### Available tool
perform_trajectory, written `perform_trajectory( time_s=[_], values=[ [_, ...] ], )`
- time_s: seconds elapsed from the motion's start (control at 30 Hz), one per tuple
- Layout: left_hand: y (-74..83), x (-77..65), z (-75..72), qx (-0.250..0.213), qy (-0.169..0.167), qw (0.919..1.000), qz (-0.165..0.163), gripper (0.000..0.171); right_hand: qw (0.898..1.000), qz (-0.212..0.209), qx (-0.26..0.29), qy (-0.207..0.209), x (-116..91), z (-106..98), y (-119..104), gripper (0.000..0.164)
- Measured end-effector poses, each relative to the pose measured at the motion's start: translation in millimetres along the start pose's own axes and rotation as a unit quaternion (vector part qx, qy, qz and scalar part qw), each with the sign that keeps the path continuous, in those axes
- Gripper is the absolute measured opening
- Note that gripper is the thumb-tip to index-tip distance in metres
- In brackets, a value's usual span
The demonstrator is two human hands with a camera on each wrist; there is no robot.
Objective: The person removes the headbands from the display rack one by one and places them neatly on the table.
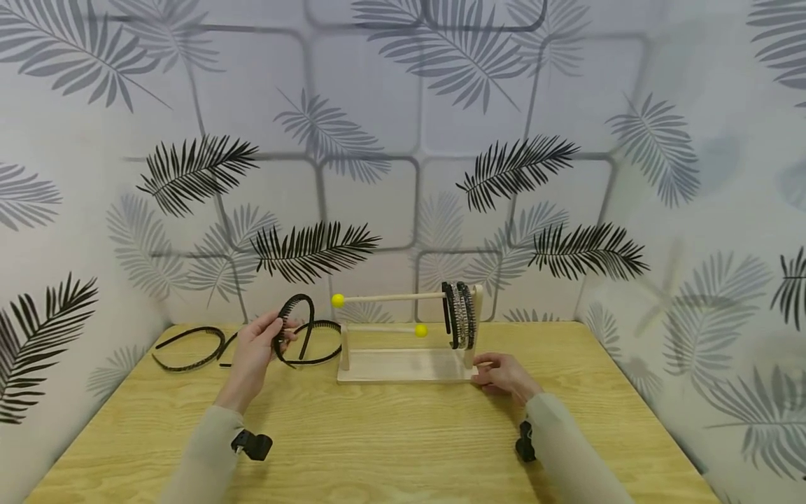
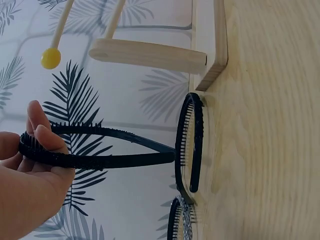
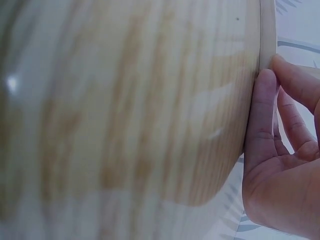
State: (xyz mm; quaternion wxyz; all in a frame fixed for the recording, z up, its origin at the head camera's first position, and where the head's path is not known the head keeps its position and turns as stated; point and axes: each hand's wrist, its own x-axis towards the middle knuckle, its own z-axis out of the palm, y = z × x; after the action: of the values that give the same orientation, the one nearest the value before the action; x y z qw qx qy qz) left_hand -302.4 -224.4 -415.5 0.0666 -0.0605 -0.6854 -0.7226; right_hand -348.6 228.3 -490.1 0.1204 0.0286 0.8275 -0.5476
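Observation:
My left hand [image 1: 254,350] grips a black toothed headband [image 2: 115,161] at the top of its arch, fingers and thumb round the band. Its two ends point away from the palm, off to the left of a wooden headband stand [image 1: 403,365]. At the stand's right end, my right hand [image 1: 504,376] pinches the corner of the base between thumb [image 3: 262,100] and fingers. Several headbands [image 1: 460,315], black and silvery ones, hang bunched at the right of the stand's upper rod [image 1: 397,298].
Another black headband [image 1: 321,362] lies just left of the stand, behind the held one. Farther left is one more headband [image 1: 189,367], with another partly hidden by my left hand. Yellow balls cap the upper rod and a lower rod [image 1: 384,329]. A leaf-patterned wall backs the wooden table [image 1: 403,441].

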Motion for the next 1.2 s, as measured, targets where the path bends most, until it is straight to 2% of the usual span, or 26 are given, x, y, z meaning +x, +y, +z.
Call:
perform_trajectory(
  time_s=[0.07,0.3,0.5,0.67,0.83,1.2],
  values=[
    [0.1,-3.6,-5.3,0.005,-0.001,1.0,-0.003,0.05,1.0,-0.003,-0.003,0.001,0,0,0,0.043],
    [-2.8,-15.9,-27.9,-0.029,-0.01,0.9995,-0.001,0.059,1.0,-0.003,0.008,0.004,1,3,0,0.041],
    [-10.1,-28.7,-47.3,-0.001,-0.016,0.9997,0.016,0.059,1.0,-0.007,0.001,0.002,0,2,0,0.042],
    [-14.3,-39.0,-59.5,0.016,-0.01,0.9998,0.006,0.059,1.0,-0.007,-0.004,-0.001,0,0,0,0.043],
    [-12.8,-43.9,-69.2,0.032,-0.018,0.9993,-0.001,0.063,1.0,-0.007,-0.007,0.002,0,-1,-1,0.043],
    [-10.2,-54.6,-88.8,0.094,-0.018,0.9954,0.002,0.061,1.0,-0.001,-0.007,0.003,-1,2,-2,0.043]
  ],
)
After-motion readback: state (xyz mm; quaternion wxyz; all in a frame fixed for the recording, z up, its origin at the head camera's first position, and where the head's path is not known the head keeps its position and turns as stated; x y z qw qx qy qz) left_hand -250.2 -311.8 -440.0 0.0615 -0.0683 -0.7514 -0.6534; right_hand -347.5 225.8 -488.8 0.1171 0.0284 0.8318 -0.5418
